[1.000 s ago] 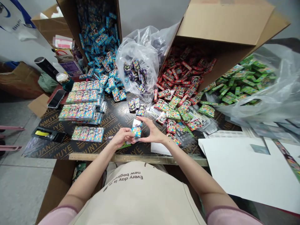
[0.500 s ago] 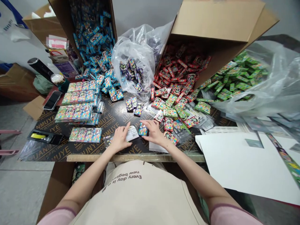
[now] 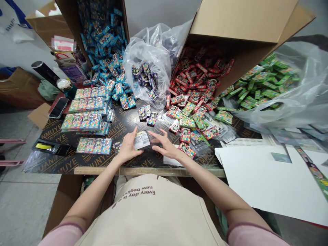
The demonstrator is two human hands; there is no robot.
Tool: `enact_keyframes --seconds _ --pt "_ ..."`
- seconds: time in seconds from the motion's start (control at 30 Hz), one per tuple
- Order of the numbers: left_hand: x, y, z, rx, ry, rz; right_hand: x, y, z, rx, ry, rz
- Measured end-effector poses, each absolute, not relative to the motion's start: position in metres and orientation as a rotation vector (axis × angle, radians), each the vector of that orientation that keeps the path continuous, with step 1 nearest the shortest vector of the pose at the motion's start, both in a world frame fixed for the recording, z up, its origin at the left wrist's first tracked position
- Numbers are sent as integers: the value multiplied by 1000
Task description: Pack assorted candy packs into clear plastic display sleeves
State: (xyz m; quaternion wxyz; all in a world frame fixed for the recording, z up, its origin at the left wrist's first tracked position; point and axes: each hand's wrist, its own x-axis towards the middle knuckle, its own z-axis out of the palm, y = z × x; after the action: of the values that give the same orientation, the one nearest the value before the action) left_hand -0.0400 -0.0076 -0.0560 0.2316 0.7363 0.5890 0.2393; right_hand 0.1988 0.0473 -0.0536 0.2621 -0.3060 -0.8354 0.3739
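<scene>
A flat clear packet with a white barcode label [image 3: 142, 140] lies at the table's front middle. My left hand [image 3: 127, 146] grips its left part, with the index finger at the far edge and the thumb at the near edge. Beside its right edge, my right hand [image 3: 165, 145] has its fingers apart and nothing visible in them. The fingertips are close to the packet; contact is unclear. Just beyond the hands lie several purple-black candy boxes [image 3: 152, 119]. Red boxes [image 3: 185, 135] and green boxes [image 3: 187, 122] are scattered right of my right hand.
Stacked wrapped packs [image 3: 82, 122] and a single wrapped pack [image 3: 94, 146] stand left, near a tape dispenser [image 3: 51, 147] and a phone [image 3: 58, 107]. Behind are blue boxes [image 3: 104, 65], a plastic bag [image 3: 146, 48] and a carton [image 3: 238, 20]. White sheets [image 3: 266, 177] lie right.
The small blue box at my right fingertips is no longer visible. My left hand has closed in around the barcoded packet, which now sits more squarely between the hands.
</scene>
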Motion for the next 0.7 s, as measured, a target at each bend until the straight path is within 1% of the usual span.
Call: enact_keyframes --seconds 0.07,0.13,0.2,0.27,0.33,0.43,0.5,0.6,0.7 --pt "-38 -8 -56 2032 1621 644 194 67 -54 -928 -2213 906" --pt "-34 -10 -57 2037 1623 611 190 96 -61 -1142 -2118 705" --pt "-30 -12 -59 2042 1610 574 187 126 -72 -1305 -2143 572" --pt "-26 -14 -60 2057 1590 550 183 148 -84 -1343 -2240 576" --pt "-25 -15 -59 2077 1596 547 179 155 -90 -1242 -2295 645" --pt "-31 -14 -56 2097 1693 558 177 143 -82 -1034 -2201 702" --pt "-38 -12 -53 2100 1774 559 180 129 -72 -985 -2126 691" --pt "-48 -8 -50 2088 1860 538 191 112 -65 -1026 -2189 647" --pt "-53 -7 -50 2087 1890 520 202 106 -72 -1147 -2369 601"
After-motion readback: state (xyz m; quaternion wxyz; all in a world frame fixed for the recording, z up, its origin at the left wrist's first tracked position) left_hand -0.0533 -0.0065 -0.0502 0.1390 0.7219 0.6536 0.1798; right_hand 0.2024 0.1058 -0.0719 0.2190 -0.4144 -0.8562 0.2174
